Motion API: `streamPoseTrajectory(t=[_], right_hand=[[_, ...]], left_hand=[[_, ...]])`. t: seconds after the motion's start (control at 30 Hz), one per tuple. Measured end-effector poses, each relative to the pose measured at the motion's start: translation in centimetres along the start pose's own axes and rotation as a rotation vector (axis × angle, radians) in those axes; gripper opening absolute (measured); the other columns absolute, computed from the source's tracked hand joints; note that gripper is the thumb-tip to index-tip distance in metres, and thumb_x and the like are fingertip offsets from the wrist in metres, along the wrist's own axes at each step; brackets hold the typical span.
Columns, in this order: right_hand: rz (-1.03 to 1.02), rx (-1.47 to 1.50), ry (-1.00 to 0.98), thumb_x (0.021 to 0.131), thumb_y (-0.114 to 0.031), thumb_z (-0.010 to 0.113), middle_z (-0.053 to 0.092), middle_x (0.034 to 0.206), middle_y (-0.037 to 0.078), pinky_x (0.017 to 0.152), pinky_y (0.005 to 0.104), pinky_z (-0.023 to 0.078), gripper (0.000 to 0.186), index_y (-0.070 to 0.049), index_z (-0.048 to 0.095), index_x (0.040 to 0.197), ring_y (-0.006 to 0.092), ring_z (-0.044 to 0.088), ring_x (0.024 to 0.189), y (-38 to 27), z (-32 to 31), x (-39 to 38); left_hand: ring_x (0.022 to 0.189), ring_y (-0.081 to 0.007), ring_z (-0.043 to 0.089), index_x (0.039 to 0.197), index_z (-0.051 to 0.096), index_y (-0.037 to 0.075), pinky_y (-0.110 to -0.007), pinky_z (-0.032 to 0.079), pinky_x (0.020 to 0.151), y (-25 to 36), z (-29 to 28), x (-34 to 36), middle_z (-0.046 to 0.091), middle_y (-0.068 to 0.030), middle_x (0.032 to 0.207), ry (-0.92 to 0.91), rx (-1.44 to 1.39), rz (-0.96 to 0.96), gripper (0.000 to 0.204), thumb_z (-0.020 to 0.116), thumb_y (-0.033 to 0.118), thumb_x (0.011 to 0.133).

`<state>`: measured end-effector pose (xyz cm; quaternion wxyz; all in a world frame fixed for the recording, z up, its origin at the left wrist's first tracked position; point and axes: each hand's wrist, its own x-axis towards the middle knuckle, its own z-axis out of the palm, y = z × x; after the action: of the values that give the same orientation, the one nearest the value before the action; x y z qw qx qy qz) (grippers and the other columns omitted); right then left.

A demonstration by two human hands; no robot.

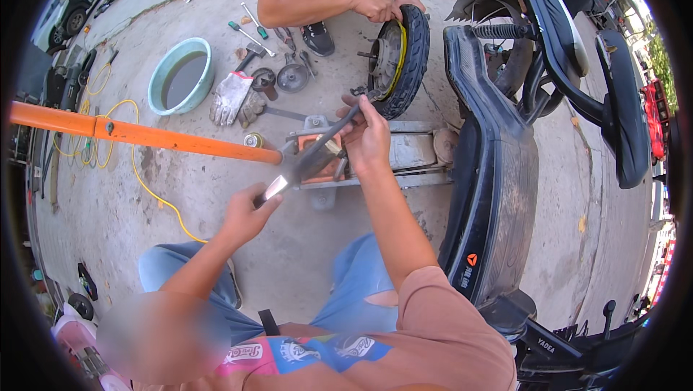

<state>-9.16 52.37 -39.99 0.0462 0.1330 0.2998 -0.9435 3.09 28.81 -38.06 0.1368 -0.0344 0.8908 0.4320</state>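
Observation:
A long dark bar-like tool [328,137] with a bright, shiny metal end slants between my two hands, above the head of an orange-handled floor jack [188,142]. My right hand [368,142] is closed around its upper, farther end. At the lower end, beside the shiny metal, the fingers of my left hand [249,212] are curled in a grip. The tool's exact kind is unclear, as its lower part is blurred. Just beyond my right hand stands a small wheel with a black tyre [415,59], upright, gripped at its top by another person's hands [379,9].
On my right, a black electric scooter [491,196] stretches alongside. Farther left are a basin of murky water [182,77], work gloves [232,97], a hammer [251,53], green-handled tools [253,34] and metal wheel parts [292,77]. A yellow hose [155,192] snakes across the concrete.

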Motion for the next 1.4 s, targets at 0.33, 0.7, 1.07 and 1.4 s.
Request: streamPoseTrajectory(t=[0.33, 0.7, 1.07, 1.4], right_hand=[[-0.012, 0.031, -0.026, 0.097, -0.027, 0.054, 0.065, 0.077, 0.014, 0.054, 0.0237, 0.044, 0.037, 0.008, 0.059, 0.106, 0.0127, 0.052, 0.057, 0.1, -0.3, 0.3], [0.023, 0.023, -0.030, 0.098, -0.028, 0.053, 0.064, 0.075, 0.014, 0.055, 0.0244, 0.044, 0.037, 0.007, 0.059, 0.106, 0.0124, 0.051, 0.057, 0.0, -1.0, 0.5], [-0.050, -0.083, 0.100, 0.097, -0.031, 0.054, 0.063, 0.071, 0.012, 0.055, 0.0247, 0.044, 0.039, 0.007, 0.061, 0.103, 0.0126, 0.053, 0.057, 0.3, -1.4, 1.2], [-0.183, -0.278, 0.269, 0.097, -0.033, 0.055, 0.063, 0.071, 0.010, 0.057, 0.0247, 0.041, 0.041, 0.008, 0.061, 0.104, 0.0119, 0.050, 0.057, -1.3, -2.4, -2.4]], left_hand=[[0.054, -0.0146, 0.043, 0.087, 0.062, -0.001, -0.032, 0.039, 0.053, 0.3, 0.7, -0.3, 0.049, -0.0070, 0.059, -0.001, 0.035, -0.027, 0.026, 0.069, 0.024, 0.086], [0.052, -0.0177, 0.043, 0.084, 0.060, -0.001, -0.034, 0.039, 0.052, 2.2, 0.9, -1.7, 0.049, -0.0091, 0.058, 0.009, 0.047, -0.074, 0.028, 0.069, 0.026, 0.086], [0.056, -0.0071, 0.047, 0.084, 0.061, 0.000, -0.027, 0.039, 0.051, 1.5, 0.7, 0.4, 0.056, -0.0014, 0.063, -0.177, 0.048, -0.023, 0.024, 0.066, 0.023, 0.091], [0.059, -0.0136, 0.048, 0.097, 0.061, 0.000, -0.032, 0.041, 0.055, -0.3, -0.1, 3.1, 0.054, -0.0078, 0.066, -0.464, -0.022, 0.082, 0.030, 0.063, 0.030, 0.091]])
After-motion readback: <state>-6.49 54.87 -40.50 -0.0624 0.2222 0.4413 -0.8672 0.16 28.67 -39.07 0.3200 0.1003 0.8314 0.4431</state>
